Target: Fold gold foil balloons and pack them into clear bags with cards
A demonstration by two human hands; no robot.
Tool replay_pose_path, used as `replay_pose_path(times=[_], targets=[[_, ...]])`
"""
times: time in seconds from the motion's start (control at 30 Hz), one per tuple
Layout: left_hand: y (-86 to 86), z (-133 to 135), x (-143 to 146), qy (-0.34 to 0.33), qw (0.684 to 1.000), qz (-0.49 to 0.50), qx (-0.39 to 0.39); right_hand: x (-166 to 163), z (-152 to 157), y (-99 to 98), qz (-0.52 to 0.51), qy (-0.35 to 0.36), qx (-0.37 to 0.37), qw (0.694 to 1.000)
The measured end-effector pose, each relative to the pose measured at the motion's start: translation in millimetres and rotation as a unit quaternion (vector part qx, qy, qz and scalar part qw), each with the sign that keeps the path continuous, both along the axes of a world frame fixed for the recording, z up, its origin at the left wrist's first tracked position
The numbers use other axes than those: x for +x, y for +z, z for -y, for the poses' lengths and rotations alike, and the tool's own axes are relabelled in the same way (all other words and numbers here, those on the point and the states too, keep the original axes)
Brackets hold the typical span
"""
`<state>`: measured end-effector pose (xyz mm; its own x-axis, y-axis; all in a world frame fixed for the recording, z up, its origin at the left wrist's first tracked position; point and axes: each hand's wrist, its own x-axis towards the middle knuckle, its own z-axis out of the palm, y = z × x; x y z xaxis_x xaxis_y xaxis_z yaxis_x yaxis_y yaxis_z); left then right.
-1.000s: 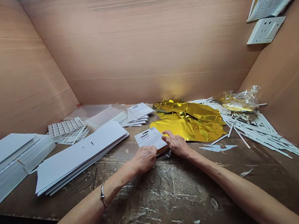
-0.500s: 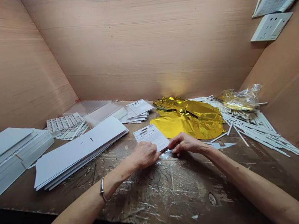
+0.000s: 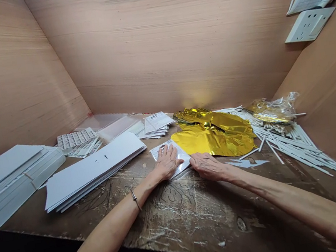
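On the scuffed worktop (image 3: 182,220), just left of the gold foil (image 3: 220,139), my left hand (image 3: 168,164) lies fingers (image 3: 166,152) spread over the white packet (image 3: 182,152), my right hand (image 3: 207,165) curled at its right corner, gripping or not I cannot tell.

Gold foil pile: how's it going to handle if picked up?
The gold foil pile is probably floppy and light: it looks thin, creased and slumped on the table. Its glossy surface suggests it could be slippery. Layered edges at the back hint that several sheets might come up together.
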<state>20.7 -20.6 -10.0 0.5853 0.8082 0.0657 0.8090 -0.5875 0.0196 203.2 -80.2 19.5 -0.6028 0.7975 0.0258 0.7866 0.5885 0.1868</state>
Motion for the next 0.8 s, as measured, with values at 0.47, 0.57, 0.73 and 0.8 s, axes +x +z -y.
replay_pose_path(times=[0.47,0.57,0.73,0.8], targets=[[5.2,-2,-2,-0.034,0.999,-0.009,-0.024,14,21,1.0,-0.349,-0.055,-0.052,0.934],[3.7,-3,-4,-0.051,0.998,-0.008,-0.028,9,6,-14.0,-0.347,0.011,-0.075,0.935],[4.5,-3,-5,-0.058,0.998,0.000,-0.028,6,7,-24.5,-0.269,0.065,-0.022,0.961],[5.8,-2,-5,-0.058,0.998,-0.002,-0.030,4,10,-22.6,-0.254,0.057,-0.026,0.965]])
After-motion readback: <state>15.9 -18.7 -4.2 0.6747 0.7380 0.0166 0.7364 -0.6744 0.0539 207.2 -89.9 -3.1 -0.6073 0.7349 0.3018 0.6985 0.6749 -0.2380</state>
